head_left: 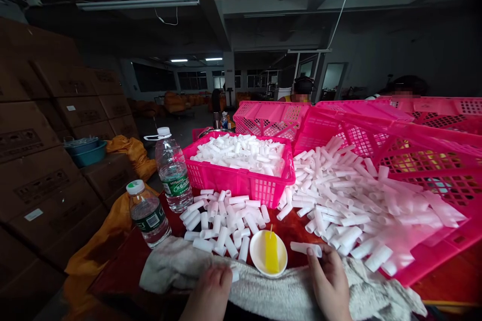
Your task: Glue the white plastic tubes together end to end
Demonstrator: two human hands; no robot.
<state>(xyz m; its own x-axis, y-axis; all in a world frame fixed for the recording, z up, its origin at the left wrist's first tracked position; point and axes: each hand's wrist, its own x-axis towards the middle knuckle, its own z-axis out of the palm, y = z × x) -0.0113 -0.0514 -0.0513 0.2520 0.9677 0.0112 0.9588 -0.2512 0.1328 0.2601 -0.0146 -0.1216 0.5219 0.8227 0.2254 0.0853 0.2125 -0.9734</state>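
My right hand (328,277) is closed, thumb and fingers pinching a white plastic tube (299,247) that points left. At the front, my left hand (211,286) is curled shut on another white tube (235,275); only its end shows beside the fingers. Between my hands stands a small white bowl (256,253) with a yellow block (271,256) in it, a thin tip sticking up from the block. A heap of short white tubes (222,220) lies behind my left hand. Under both hands a grey towel (274,293) runs along the table's front edge.
A pink basket (233,178) full of white tubes stands behind the bowl. More tubes (339,200) spill from a tipped pink basket (425,261) at right. Two water bottles (173,175) (148,215) stand left. Cartons (33,160) are stacked beyond; people sit behind the baskets.
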